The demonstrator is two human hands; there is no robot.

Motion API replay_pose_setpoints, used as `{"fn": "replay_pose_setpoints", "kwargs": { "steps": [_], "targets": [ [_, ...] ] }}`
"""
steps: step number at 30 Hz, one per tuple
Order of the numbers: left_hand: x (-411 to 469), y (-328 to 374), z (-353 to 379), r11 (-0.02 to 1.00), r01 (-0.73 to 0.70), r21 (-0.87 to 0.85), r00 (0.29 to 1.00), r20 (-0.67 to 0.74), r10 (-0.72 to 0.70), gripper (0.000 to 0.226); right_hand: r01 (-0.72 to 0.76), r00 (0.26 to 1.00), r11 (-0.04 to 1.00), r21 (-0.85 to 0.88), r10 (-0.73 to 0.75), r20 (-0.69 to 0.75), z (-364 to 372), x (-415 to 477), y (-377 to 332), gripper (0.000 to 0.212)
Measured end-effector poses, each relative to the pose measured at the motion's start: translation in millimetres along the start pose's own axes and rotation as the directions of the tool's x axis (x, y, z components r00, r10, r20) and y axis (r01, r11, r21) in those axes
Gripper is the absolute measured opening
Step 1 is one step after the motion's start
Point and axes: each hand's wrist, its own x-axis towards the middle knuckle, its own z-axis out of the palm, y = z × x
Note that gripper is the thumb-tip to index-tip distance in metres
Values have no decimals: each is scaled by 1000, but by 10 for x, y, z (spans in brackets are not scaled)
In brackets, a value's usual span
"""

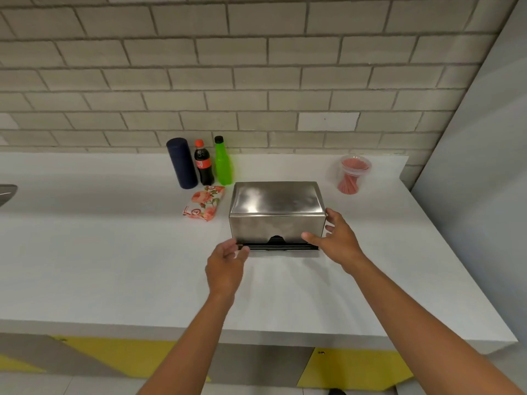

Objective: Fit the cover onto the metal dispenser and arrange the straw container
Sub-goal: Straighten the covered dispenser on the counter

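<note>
A shiny metal dispenser stands on the white counter, its steel cover sitting over a black base with a slot along the front bottom. My left hand is at the dispenser's front left bottom corner, fingers curled loosely and touching the black base edge. My right hand is spread at the front right corner, thumb across the front face and fingers beside the right side. A clear plastic straw container full of red straws stands at the back right, apart from both hands.
Against the tiled wall behind the dispenser stand a dark blue cylinder, a cola bottle and a green bottle. A floral napkin pack lies left of the dispenser. A grey wall panel bounds the counter's right end.
</note>
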Motion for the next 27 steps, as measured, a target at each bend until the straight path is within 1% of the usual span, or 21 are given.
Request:
{"fn": "replay_pose_setpoints", "kwargs": {
  "steps": [2, 4, 6, 8, 9, 11, 14, 16, 18, 20, 22, 23, 27],
  "targets": [
    [118, 44, -54, 995, -74, 63, 997, -8, 75, 51, -13, 1000, 999, -49, 12, -21, 18, 19, -23, 110],
    [240, 61, -77, 987, -118, 112, 993, 22, 116, 67, -23, 999, 996, -87, 21, -31, 37, 42, -16, 107],
    [354, 73, -76, 983, -116, 143, 991, 82, 105, 81, -32, 999, 996, -89, 29, -30, 63, 68, 2, 101],
    [449, 92, -62, 979, -116, 166, 985, 145, 92, 90, -39, 999, 996, -79, 36, -35, 100, 94, 15, 94],
    [490, 103, -53, 979, -129, 160, 979, 175, 100, 89, -42, 998, 996, -77, 39, -43, 123, 107, 17, 90],
    [569, 119, -26, 975, -175, 137, 965, 219, 143, 77, -46, 997, 996, -74, 41, -69, 161, 145, 12, 81],
    [644, 111, 19, 967, -206, 151, 963, 206, 173, 54, -47, 993, 995, -87, 36, -115, 197, 188, -10, 66],
    [668, 107, 38, 952, -225, 208, 966, 173, 191, 44, -48, 992, 995, -91, 37, -125, 206, 209, -17, 60],
    [709, 105, 48, 912, -275, 304, 960, 144, 241, 34, -53, 991, 995, -88, 42, -124, 208, 216, -21, 57],
    [779, 102, 61, 862, -314, 397, 949, 130, 286, 33, -64, 991, 995, -80, 53, -124, 206, 220, -27, 48],
    [851, 93, 92, 840, -331, 429, 943, 135, 303, 38, -69, 990, 994, -79, 59, -127, 205, 237, -27, 33],
    [876, 85, 113, 833, -342, 434, 939, 141, 312, 40, -68, 990, 995, -80, 57, -128, 206, 250, -30, 29],
    [978, 84, 212, 822, -358, 443, 933, 139, 332, 41, -60, 990, 994, -87, 48, -131, 188, 359, -62, 29]
  ]
}}
